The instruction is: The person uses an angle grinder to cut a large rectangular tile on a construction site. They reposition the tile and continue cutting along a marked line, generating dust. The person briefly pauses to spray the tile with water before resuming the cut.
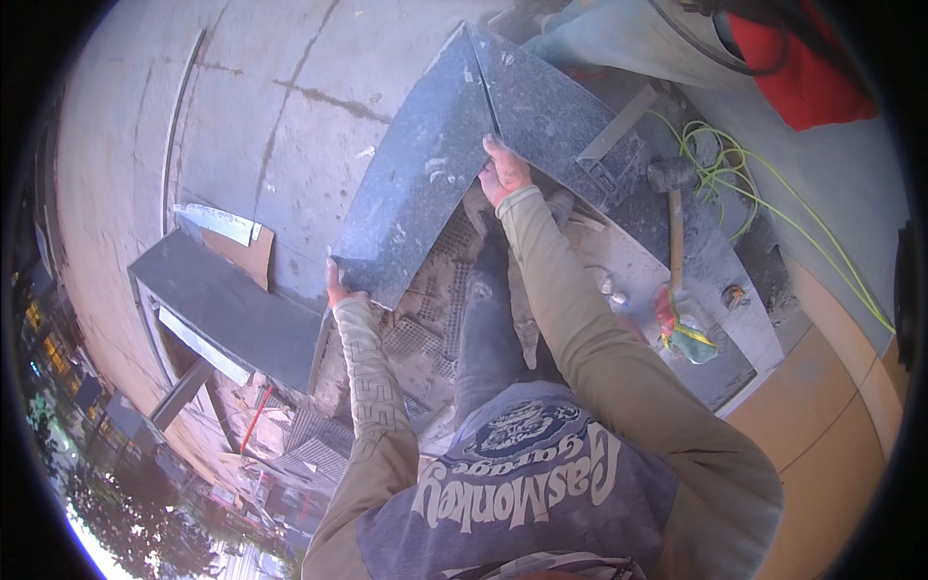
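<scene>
My left hand (343, 285) grips the near left corner of a dark speckled stone slab (411, 174), its thumb standing up at the edge. My right hand (506, 172) is closed on the slab's near right edge, beside the narrow gap to a second stone slab (551, 92). The two slabs meet at an angle, with a dark gap between them. The fingers under the stone are partly hidden. Below the held slab, grey ribbed tile backs or mesh-like pieces (416, 338) lie around my legs.
A mallet (675, 227) with a black head and wooden handle lies at right, near a flat metal strip (621, 124) and a bright green cord (735, 179). A green and red bundle (688, 340) rests nearby. At left stands a dark-topped slab (232, 309) with cardboard (242, 253) on it.
</scene>
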The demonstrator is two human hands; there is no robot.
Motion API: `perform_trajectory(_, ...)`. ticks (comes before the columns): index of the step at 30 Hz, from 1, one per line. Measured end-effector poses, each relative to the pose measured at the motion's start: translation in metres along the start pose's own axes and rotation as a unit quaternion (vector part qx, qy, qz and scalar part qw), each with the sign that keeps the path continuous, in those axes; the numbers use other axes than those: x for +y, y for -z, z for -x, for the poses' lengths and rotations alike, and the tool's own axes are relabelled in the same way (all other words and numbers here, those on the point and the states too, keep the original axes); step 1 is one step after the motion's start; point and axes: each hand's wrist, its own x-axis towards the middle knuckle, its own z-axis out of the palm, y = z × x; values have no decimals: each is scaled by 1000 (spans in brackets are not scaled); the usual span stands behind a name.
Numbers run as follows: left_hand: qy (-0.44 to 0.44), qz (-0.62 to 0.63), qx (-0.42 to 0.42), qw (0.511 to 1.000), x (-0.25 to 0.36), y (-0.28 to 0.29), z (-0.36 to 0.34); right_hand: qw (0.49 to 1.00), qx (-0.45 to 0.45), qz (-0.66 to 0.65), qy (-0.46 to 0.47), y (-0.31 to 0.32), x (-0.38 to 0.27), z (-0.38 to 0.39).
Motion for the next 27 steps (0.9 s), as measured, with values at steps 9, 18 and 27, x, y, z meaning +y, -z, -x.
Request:
perform_trajectory(9, 145, 108, 74, 981, 18, -28, 19, 995, 100, 2, -10, 5, 0, 1)
perform_trajectory(18, 109, 4, 85, 990, 20, -34, 30, 994, 107, 30, -2, 2, -5, 7)
perform_trajectory(27, 183, 129, 127, 967, 11, -35, 14, 997, 75, -27, -21, 14, -2, -1)
